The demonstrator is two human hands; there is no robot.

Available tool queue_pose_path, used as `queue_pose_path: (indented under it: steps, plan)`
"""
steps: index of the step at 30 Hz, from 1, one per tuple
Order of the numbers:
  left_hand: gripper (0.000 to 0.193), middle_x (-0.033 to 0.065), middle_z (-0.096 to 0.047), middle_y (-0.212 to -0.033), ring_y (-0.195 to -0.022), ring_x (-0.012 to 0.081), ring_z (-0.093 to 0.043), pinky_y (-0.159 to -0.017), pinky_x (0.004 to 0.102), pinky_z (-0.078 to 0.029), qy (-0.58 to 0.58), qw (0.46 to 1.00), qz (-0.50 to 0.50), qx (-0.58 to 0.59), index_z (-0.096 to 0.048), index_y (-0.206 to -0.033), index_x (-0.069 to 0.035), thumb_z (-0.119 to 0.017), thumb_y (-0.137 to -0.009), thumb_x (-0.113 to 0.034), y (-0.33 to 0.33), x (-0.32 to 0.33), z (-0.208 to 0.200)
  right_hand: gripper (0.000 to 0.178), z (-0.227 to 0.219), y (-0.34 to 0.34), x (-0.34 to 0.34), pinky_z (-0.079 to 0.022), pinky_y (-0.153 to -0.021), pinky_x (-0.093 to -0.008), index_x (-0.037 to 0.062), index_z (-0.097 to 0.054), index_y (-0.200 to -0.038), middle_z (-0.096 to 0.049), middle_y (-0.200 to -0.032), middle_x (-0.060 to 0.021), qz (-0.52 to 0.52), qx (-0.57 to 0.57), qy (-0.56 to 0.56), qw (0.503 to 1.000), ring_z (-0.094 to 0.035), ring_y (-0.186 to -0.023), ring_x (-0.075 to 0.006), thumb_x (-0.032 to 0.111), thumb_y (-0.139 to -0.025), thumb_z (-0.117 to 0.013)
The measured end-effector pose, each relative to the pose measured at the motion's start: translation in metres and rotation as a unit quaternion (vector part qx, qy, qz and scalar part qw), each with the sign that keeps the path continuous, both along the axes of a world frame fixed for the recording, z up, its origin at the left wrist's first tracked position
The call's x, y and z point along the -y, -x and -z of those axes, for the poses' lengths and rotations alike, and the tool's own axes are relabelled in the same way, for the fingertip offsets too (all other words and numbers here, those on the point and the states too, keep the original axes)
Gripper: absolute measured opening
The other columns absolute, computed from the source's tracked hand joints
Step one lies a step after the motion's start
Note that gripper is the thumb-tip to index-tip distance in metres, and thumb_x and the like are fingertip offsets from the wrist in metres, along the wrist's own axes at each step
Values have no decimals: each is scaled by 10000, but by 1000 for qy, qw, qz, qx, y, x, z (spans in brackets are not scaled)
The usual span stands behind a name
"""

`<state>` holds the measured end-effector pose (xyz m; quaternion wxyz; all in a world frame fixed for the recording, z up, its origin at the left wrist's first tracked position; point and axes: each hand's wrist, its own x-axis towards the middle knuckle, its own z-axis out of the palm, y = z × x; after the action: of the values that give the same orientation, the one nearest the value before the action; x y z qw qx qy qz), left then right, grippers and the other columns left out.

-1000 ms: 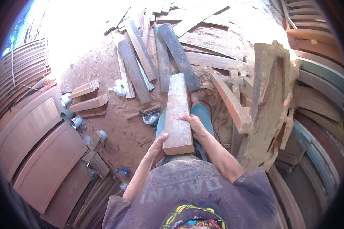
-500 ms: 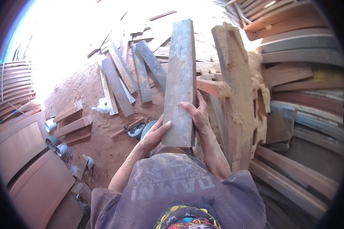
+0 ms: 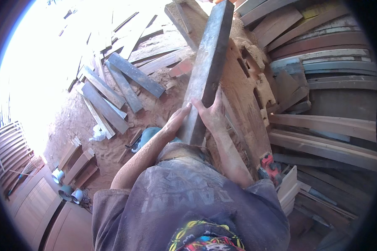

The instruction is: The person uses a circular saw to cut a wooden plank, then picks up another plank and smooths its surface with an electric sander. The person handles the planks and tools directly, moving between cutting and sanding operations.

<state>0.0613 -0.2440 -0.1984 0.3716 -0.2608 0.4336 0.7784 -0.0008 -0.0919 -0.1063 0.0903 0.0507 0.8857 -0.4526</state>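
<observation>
A long, thick wooden board point(image 3: 205, 62), grey and weathered on its face, points away from my body with its near end close to my waist. My left hand point(image 3: 178, 121) grips its left edge near that end, thumb on top. On the opposite edge, my right hand point(image 3: 210, 112) is closed round the wood, its thumb across the upper face and the fingers partly hidden. The far part of the board passes over a sawdust-covered wooden workbench point(image 3: 243, 100), which has several slots cut along its right side. I cannot tell whether the two touch.
Loose planks point(image 3: 132, 75) lie on the dirt floor at the far left. Stacked boards point(image 3: 322, 125) fill the right side. A red power tool point(image 3: 271, 169) sits at the bench's near end. Wooden panels point(image 3: 35, 205) stand lower left, near white cylinders point(image 3: 76, 195).
My view and body have turned to the right. The board has tilted, its far end swinging right over the bench and its darker right side now showing. Both hands keep hold of it.
</observation>
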Motion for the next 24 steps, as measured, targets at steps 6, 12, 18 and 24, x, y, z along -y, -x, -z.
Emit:
queue_pose_path:
  steps: [6, 12, 18, 24]
  plan:
    - [794, 140, -691, -1262, -1100, 219, -696, -959, 350, -573, -112, 986, -110, 54, -589, -1430, -35, -471, -1045, -719, -3, -22, 28, 930, 0, -5, -21, -477, -1147, -454, -45, -271, -1637, -527, -1514, -302, -71, 40, 62, 995, -578, -1382, -371, 247, -931, -801]
    - [716, 120, -667, -1289, -1127, 232, -697, -917, 360, -604, -153, 975, -153, -45, -479, -1530, -96, -360, -1104, -659, 9, -55, 27, 881, 25, 5, -61, -506, -1116, -448, -1, -313, -1639, -551, -1507, -280, -184, -68, 6, 981, -581, -1382, -388, 270, -949, -790]
    - [746, 124, -658, -1314, -1104, 248, -710, -874, 389, -626, -60, 979, -184, -57, -407, -1602, -135, -399, -1085, -673, 9, -81, 22, 874, 25, 17, -98, -450, -1147, -495, -3, -358, -1614, -542, -1495, -313, -232, -13, 62, 971, -546, -1382, -456, 319, -933, -802]
    - [722, 113, -669, -1334, -1133, 191, -693, -893, 342, -595, -48, 973, -223, -24, -495, -1573, -143, -495, -1065, -656, -20, -62, 60, 767, 28, 18, -112, -492, -1110, -485, 38, -414, -1595, -594, -1468, -249, -291, 41, 102, 950, -606, -1331, -403, 391, -987, -722]
